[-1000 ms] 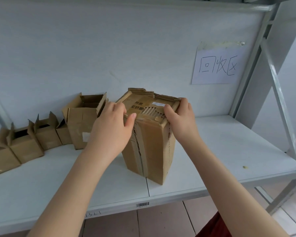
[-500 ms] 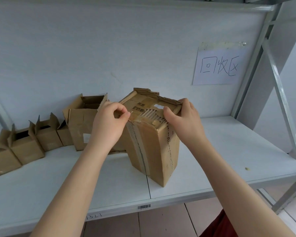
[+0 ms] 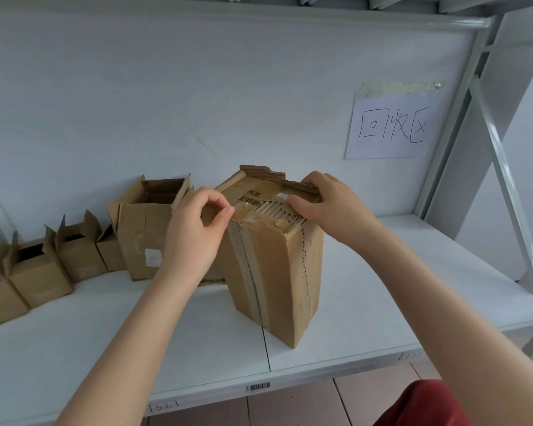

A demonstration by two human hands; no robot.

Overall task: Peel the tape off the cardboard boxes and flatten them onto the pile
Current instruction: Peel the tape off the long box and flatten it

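Observation:
A tall, worn cardboard box [image 3: 285, 272] stands upright on the white shelf [image 3: 382, 318], its top torn with bare corrugation showing. A strip of clear tape [image 3: 243, 207] crosses the top and runs down the front face. My left hand [image 3: 197, 229] pinches the tape's lifted end at the box's top left edge between thumb and forefinger. On the box's top right corner my right hand [image 3: 326, 204] holds the box, its fingers curled over the far rim and its thumb on the torn patch.
An open medium box [image 3: 145, 235] stands just left of my left hand, and several small open boxes [image 3: 37, 272] line the shelf's back left. A paper sign [image 3: 391, 127] hangs on the back wall. The shelf upright [image 3: 505, 186] stands at right.
My left hand has shifted from gripping the box's top left edge to pinching the tape end and lifting it. The box has turned slightly. My right hand stays on the top right corner.

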